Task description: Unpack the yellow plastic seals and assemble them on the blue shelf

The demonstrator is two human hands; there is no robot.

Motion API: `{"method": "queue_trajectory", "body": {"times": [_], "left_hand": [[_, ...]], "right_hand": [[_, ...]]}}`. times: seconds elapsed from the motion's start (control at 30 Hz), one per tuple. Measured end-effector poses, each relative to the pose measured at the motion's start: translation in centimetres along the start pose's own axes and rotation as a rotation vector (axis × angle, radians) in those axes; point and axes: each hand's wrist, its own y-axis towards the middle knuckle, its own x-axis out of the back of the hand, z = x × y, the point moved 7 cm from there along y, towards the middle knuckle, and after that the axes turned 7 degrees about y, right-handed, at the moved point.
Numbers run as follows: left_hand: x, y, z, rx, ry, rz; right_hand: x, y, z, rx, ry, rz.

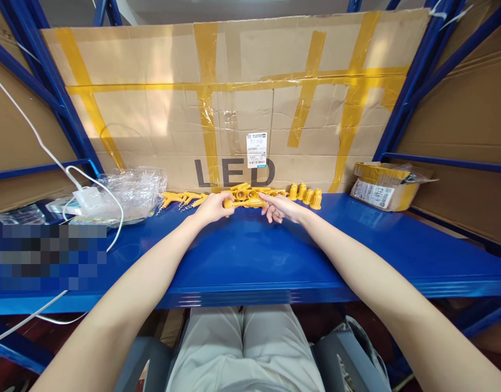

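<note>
Both my hands are over the back middle of the blue shelf. My left hand point(216, 208) is closed on the end of a yellow plastic piece. Facing it, my right hand point(277, 208) has its thumb and index finger at the right end of a yellow cup-shaped part point(254, 202), with its other fingers curled. Behind my hands lies a pile of yellow cup-shaped parts point(242, 194). Several yellow cups point(316, 199) stand upright to the right. Left of my left hand are yellow pieces point(187, 197) with dark metal spiral ends.
A large taped cardboard sheet point(152, 125) stands behind the blue shelf point(254, 261). At the left are clear plastic wrap point(131, 190), a white charger point(88, 200) and its white cable. An open cardboard box point(401, 196) sits at the right.
</note>
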Motion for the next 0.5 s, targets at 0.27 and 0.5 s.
{"method": "queue_trajectory", "body": {"times": [0.27, 0.5], "left_hand": [[0.37, -0.12, 0.14, 0.036, 0.009, 0.0], [0.34, -0.07, 0.04, 0.029, 0.029, 0.002]], "right_hand": [[0.25, -0.12, -0.15, 0.034, 0.035, 0.087], [0.72, 0.33, -0.09, 0.1, 0.054, 0.045]]}}
